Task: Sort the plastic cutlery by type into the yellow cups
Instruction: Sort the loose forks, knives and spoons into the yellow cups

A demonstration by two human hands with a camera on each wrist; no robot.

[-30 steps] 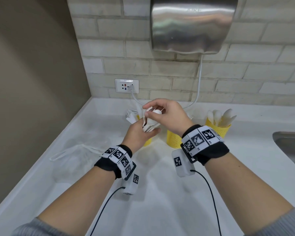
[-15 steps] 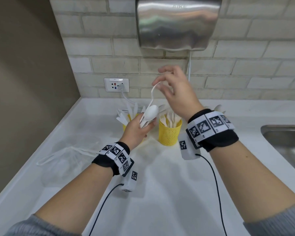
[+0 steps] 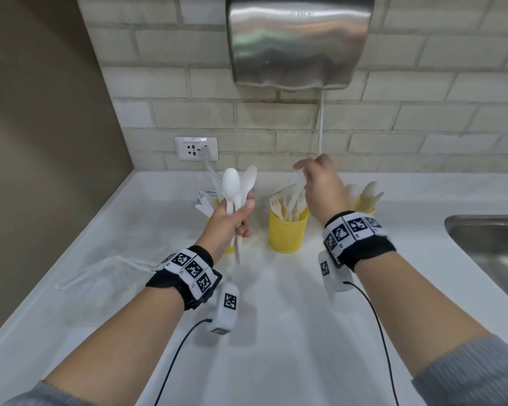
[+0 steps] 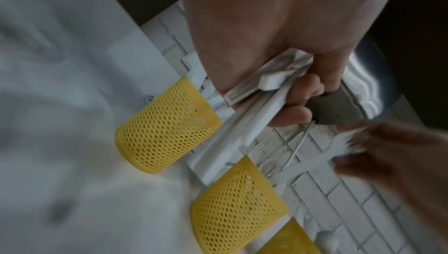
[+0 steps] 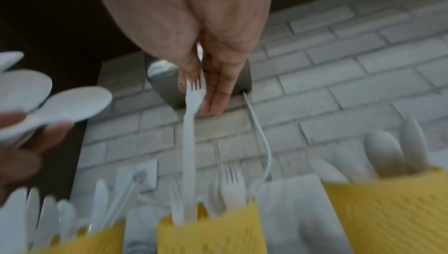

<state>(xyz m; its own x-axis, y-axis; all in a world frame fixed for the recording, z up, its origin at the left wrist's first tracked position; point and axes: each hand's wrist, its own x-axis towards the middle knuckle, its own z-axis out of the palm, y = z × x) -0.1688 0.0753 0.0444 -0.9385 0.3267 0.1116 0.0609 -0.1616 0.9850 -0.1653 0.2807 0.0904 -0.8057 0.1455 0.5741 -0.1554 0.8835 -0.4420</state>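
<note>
Plastic spoons (image 3: 238, 183) stand bowls-up in the left hand (image 3: 228, 222), whose fingers and thumb curl round their handles. The right hand (image 3: 324, 189) pinches a white fork (image 5: 192, 124) by its tines between thumb and straight fingers, handle down in the middle yellow cup (image 3: 288, 230) among other forks. Two more yellow cups flank it on the white counter (image 3: 276, 332).
</note>
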